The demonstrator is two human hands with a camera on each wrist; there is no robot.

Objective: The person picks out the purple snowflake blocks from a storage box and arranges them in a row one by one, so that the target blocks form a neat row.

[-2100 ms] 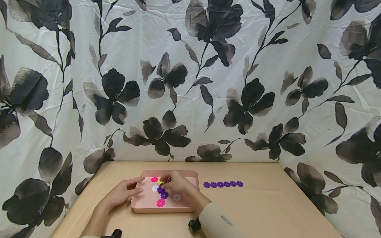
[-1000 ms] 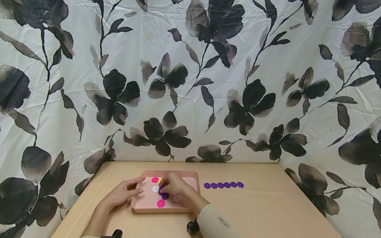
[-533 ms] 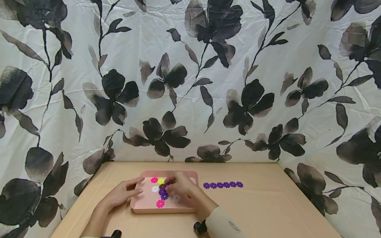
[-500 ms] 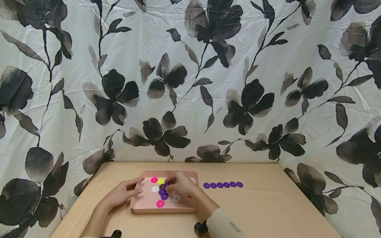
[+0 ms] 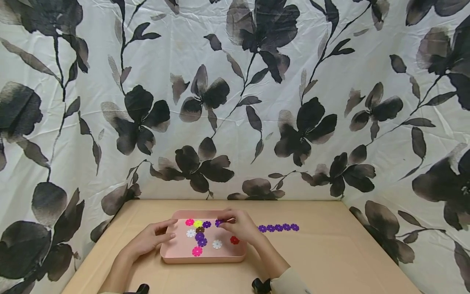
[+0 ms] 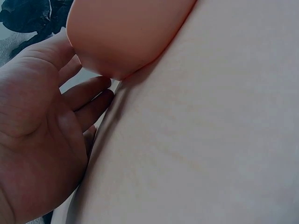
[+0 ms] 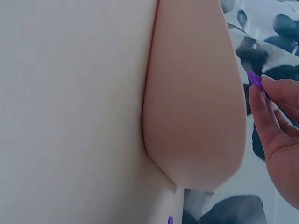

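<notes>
My right hand (image 5: 242, 228) pinches a purple flower-shaped piece (image 5: 218, 223) between thumb and fingertips, above the right part of a pink tray (image 5: 203, 259). In the right wrist view the purple piece (image 7: 254, 78) stands edge-on beyond the tray's wall. My left hand (image 5: 147, 241) touches the tray's left side with loosely extended fingers; the left wrist view shows the fingers beside the tray's corner (image 6: 121, 42). Inside the tray lie several more flower pieces: pink (image 5: 197, 251), yellow (image 5: 198, 223), white (image 5: 217, 244), brown (image 5: 200, 230), red (image 5: 234, 240) and purple (image 5: 202, 242).
To the right of the tray, a straight row of purple flower pieces (image 5: 278, 228) lies on the tan table (image 5: 315, 261); my right hand hides its left end. A floral cloth (image 5: 264, 134) hangs behind the table's back edge.
My right hand has moved right from the tray's middle, carrying a purple flower piece. The pieces it covered, including the red one, now show. My left hand stays at the tray's left side.
</notes>
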